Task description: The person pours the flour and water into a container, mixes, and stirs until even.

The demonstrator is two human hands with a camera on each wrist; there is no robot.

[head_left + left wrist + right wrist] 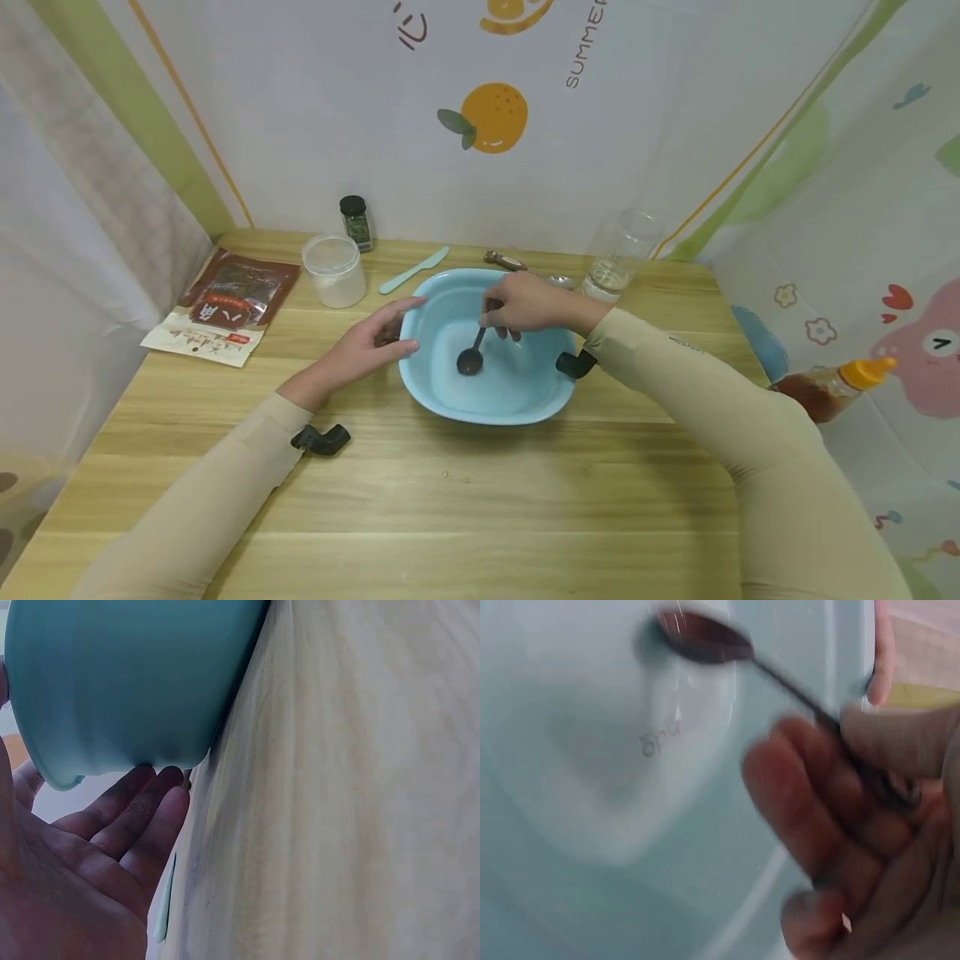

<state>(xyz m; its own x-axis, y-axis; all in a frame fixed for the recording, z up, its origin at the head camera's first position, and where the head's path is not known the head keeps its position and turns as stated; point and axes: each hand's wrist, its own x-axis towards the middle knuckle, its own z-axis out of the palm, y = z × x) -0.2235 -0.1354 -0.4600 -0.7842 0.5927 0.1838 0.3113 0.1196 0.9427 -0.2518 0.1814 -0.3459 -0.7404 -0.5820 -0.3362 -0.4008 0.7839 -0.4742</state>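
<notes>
A light blue basin (495, 398) stands on the wooden table, and its floor carries small dark lettering in the right wrist view. My left hand (367, 346) holds the basin's left edge; thumb and forefinger lie over the rim. In the left wrist view, the other fingers (154, 825) touch the outer wall. A dark brown spoon (470, 362) is pinched by its handle in my right hand (521, 302), above the basin. Its bowl (705, 637) points down into the basin, and blurred streaks below it look like falling liquid.
Behind the basin lie a mint knife (414, 269), a brown-handled utensil (506, 261) and a metal spoon (561, 282). A lidded jar (334, 275), a spice bottle (356, 223) and a brown packet (232, 304) are left; a glass (611, 267) and a sauce bottle (828, 390) right.
</notes>
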